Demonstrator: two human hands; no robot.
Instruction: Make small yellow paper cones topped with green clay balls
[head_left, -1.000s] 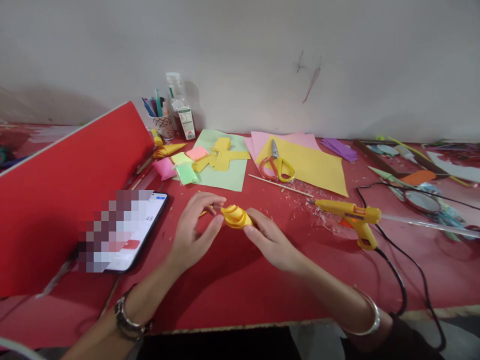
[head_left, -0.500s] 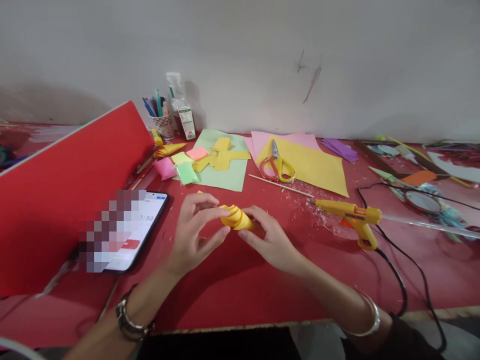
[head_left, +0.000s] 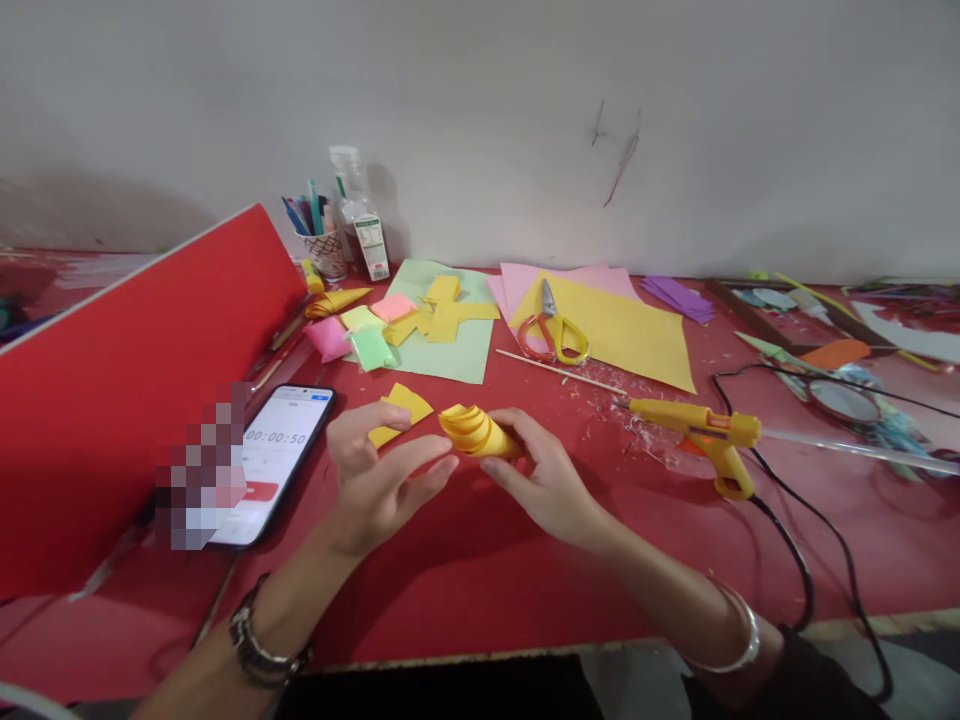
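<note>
One rolled yellow paper (head_left: 474, 432) is sitting pinched in the right hand (head_left: 553, 485); the left hand (head_left: 375, 495) is curving beside it, finger and thumb parted.

Craft workspace; cannot tell if home or workshop. Red worktop (head_left: 450, 590) against pale wall (head_left: 480, 130) carries coloured paper (head_left: 637, 335), cut strips (head_left: 444, 320), scissors (head_left: 553, 320), glue gun (head_left: 686, 418), loose shreds, cup (head_left: 326, 254) of pens (head_left: 307, 213).
</note>
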